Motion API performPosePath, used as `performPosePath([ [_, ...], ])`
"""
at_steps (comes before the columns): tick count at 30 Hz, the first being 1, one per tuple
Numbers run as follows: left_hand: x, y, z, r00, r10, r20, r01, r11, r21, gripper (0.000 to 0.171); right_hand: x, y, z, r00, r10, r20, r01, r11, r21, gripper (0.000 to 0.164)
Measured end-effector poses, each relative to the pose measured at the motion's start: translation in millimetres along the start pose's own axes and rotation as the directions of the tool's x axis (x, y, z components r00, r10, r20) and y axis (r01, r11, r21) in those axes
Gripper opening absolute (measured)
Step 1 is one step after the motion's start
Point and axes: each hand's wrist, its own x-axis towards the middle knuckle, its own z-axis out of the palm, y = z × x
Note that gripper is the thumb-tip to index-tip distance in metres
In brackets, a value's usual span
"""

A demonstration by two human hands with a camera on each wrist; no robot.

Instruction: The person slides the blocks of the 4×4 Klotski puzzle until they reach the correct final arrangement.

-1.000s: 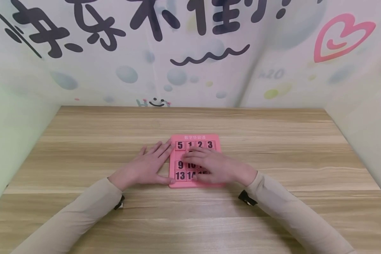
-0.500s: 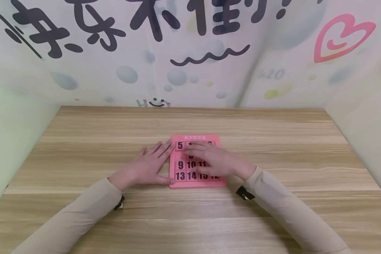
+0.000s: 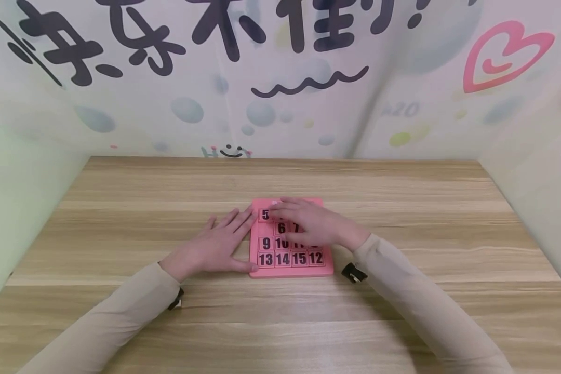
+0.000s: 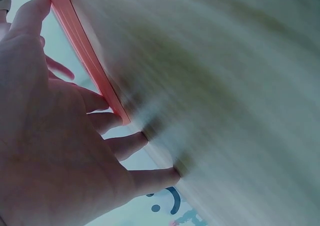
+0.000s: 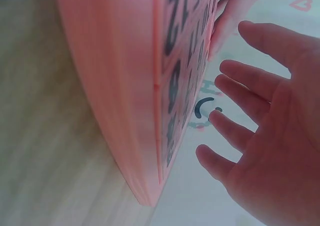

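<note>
Head view: pink sliding number puzzle flat on the wood table, between my hands. My left hand lies along its left edge, fingers straight, gripping nothing. My right hand is over the top two rows, fingers extended, no tile pinched; it hides most of the top row. Progress, my read: 6 tile, 9 tile and 13 tile fit counting order; 5 tile sits top left, right above the empty cell, and 12 tile is in the bottom corner. Both look one cell off, so mostly sorted, a few slides left. Left wrist: thumb and two fingertips brace the edge, other two past the corner. Right wrist: fingers spread wide, nothing in them; can't confirm tile contact.
</note>
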Motion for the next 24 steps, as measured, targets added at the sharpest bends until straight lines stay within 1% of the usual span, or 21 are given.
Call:
performPosePath([
  [6, 0.7, -0.5, 0.5, 1.000, -0.002, -0.002, 0.002, 1.000, 0.006, 0.107, 5, 2, -1, 1.000, 0.020, 0.011, -0.020, 1.000, 0.003, 0.054],
  [13, 1.1, -0.5, 0.5, 1.000, -0.008, 0.003, 0.008, 1.000, 0.003, 0.109, 11, 4, -1, 0.994, 0.096, 0.046, -0.096, 0.995, 0.000, 0.057],
  [16, 1.0, -0.8, 0.7, 1.000, -0.008, 0.002, 0.008, 1.000, 0.001, 0.109, 12, 4, -1, 0.991, 0.116, 0.062, -0.116, 0.993, -0.010, 0.058],
  [24, 1.5, -0.8, 0.8, 1.000, -0.007, 0.002, 0.007, 1.000, 0.003, 0.108, 10, 3, 1, 0.991, 0.113, 0.067, -0.111, 0.993, -0.035, 0.058],
])
